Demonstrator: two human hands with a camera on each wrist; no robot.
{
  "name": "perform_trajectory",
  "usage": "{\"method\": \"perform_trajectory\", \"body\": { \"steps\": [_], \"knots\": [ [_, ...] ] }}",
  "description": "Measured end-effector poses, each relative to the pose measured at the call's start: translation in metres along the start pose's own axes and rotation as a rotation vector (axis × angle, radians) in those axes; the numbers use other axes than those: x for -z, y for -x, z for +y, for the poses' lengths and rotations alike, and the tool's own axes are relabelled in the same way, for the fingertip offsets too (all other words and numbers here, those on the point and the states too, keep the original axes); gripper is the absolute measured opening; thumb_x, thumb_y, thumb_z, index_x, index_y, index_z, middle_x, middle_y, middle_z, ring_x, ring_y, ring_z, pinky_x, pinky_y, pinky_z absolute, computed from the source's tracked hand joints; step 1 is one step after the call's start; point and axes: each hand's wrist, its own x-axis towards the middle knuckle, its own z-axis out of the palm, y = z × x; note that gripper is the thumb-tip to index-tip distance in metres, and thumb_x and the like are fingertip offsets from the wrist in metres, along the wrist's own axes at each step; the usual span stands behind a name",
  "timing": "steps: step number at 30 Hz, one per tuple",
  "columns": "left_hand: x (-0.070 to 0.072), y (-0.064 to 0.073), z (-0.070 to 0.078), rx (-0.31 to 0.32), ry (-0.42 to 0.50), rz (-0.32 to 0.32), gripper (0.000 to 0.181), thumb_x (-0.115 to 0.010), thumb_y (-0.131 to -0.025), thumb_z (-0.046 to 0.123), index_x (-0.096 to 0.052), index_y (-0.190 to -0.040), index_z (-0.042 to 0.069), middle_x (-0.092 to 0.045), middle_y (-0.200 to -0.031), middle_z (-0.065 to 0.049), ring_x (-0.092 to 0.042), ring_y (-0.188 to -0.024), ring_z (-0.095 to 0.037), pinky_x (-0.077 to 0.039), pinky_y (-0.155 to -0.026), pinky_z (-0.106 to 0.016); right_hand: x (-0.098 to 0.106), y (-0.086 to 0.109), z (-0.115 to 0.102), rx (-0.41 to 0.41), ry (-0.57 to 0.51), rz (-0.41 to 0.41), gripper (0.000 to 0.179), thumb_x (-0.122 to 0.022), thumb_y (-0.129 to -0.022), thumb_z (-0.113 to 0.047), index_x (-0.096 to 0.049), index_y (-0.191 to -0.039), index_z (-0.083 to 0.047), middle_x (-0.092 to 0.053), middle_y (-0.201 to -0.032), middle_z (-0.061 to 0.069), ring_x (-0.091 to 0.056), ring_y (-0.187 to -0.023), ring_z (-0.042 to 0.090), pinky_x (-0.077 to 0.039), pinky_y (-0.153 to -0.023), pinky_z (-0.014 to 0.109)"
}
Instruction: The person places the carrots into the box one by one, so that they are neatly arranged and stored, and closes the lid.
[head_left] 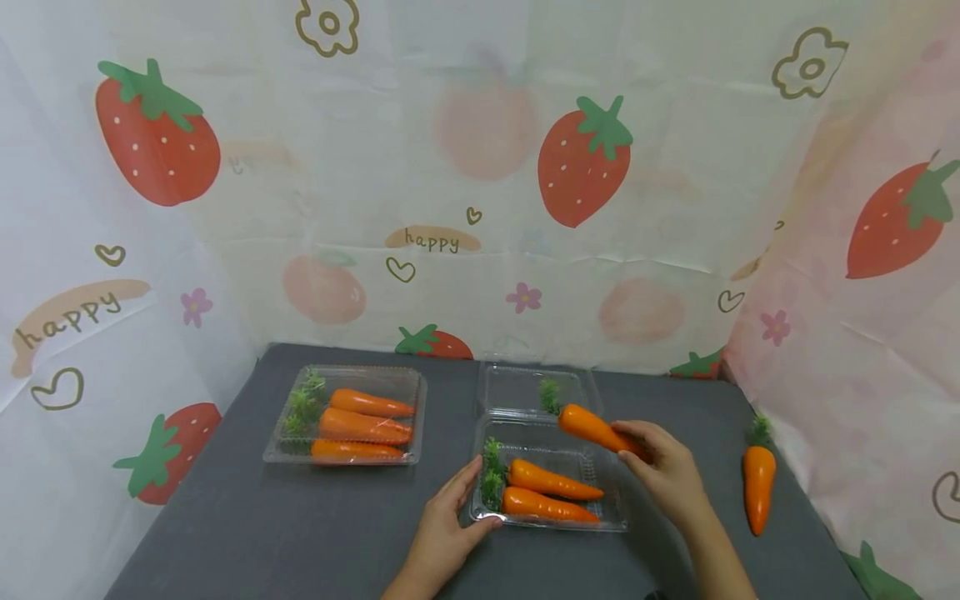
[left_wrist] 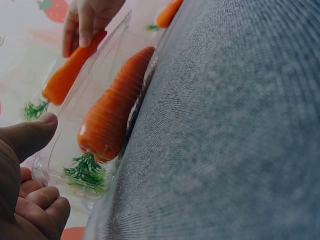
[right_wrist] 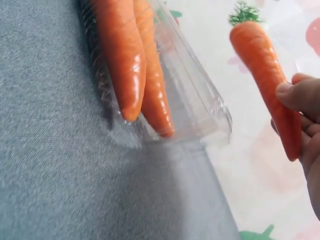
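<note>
My right hand (head_left: 663, 467) pinches an orange carrot (head_left: 588, 425) by its tapered end, thumb on one side and fingers on the other. Its green leafy top points away, over the back of an open clear plastic box (head_left: 611, 512). Two carrots lie side by side in that box, a rear one (head_left: 551, 481) and a front one (head_left: 547, 504), leafy tops at the left. My left hand (head_left: 442, 525) holds the box's near left corner, thumb at the front rim and fingers along the left side. The lid (head_left: 525, 392) is folded back behind the box.
A closed clear box (head_left: 416, 417) holding three carrots stands at the left on the grey cloth-covered table (head_left: 300, 533). One loose carrot (head_left: 759, 492) lies at the right. A strawberry-print curtain (head_left: 420, 125) surrounds the table on three sides.
</note>
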Motion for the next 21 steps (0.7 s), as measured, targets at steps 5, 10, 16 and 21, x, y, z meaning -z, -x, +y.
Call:
{"method": "perform_trajectory", "body": {
  "steps": [5,10,16,21],
  "knots": [
    [0.000,0.000,0.000,0.011,-0.007,-0.002,0.087,-0.089,-0.080,0.012,-0.045,-0.154,0.005,-0.044,-0.159,-0.012,-0.044,-0.144,-0.026,-0.042,-0.114,-0.036,-0.010,-0.006,0.023,0.036,-0.009,-0.056,0.044,-0.076,-0.087,0.007,-0.070,-0.128,-0.007,-0.070,-0.124,0.010,-0.068,-0.106,0.028,-0.061,-0.084,0.021],
    [0.000,0.001,0.000,0.020,-0.014,-0.009,0.088,-0.088,-0.081,0.016,-0.044,-0.155,0.005,-0.043,-0.160,-0.011,-0.044,-0.145,-0.027,-0.042,-0.114,-0.038,-0.017,-0.011,0.028,0.030,-0.035,-0.124,0.043,-0.077,-0.088,0.002,-0.070,-0.127,-0.014,-0.069,-0.125,0.003,-0.068,-0.108,0.023,-0.061,-0.086,0.023],
    [0.001,0.001,-0.001,0.018,-0.033,-0.010,0.088,-0.088,-0.081,0.019,-0.044,-0.155,0.006,-0.044,-0.160,-0.008,-0.045,-0.144,-0.027,-0.043,-0.114,-0.039,-0.022,-0.016,0.026,-0.012,-0.044,-0.198,0.043,-0.076,-0.090,0.001,-0.070,-0.128,-0.018,-0.068,-0.128,0.000,-0.067,-0.110,0.022,-0.061,-0.087,0.025],
    [0.001,0.001,0.000,0.012,-0.025,-0.007,0.088,-0.089,-0.080,0.019,-0.044,-0.155,0.006,-0.044,-0.160,-0.009,-0.045,-0.144,-0.027,-0.043,-0.114,-0.038,-0.027,-0.020,0.024,-0.049,-0.057,-0.257,0.042,-0.074,-0.092,0.000,-0.069,-0.129,-0.019,-0.067,-0.128,0.000,-0.067,-0.111,0.022,-0.061,-0.089,0.026]
  ]
}}
